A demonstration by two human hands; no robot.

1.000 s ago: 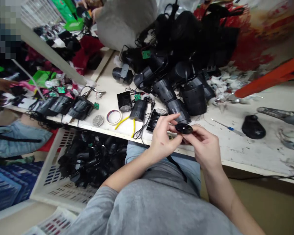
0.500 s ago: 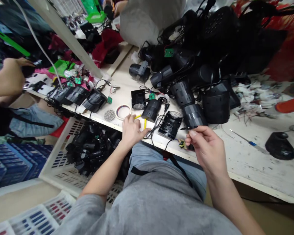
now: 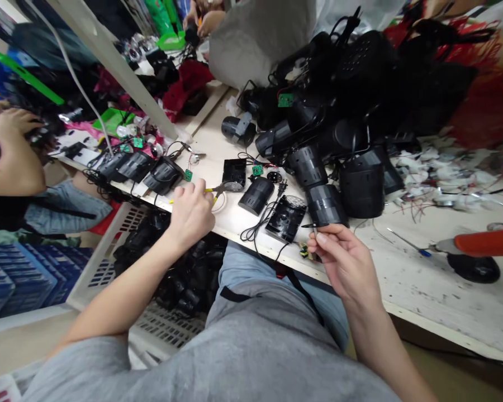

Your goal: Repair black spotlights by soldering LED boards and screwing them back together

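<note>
Viewing remotely, I note the left hand (image 3: 193, 212) clenched around yellow-handled pliers (image 3: 219, 190) over the table (image 3: 406, 279); the right hand (image 3: 346, 259) pinches a small black part (image 3: 307, 225) near an open black casing (image 3: 286, 219).

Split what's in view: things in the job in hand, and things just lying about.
In the job:
yellow-handled pliers, in the left hand
small black part, in the right hand
open black housing, probably

Lying about, seemingly:
thin blue-ended tool
orange-handled tool
white wired pieces
</note>
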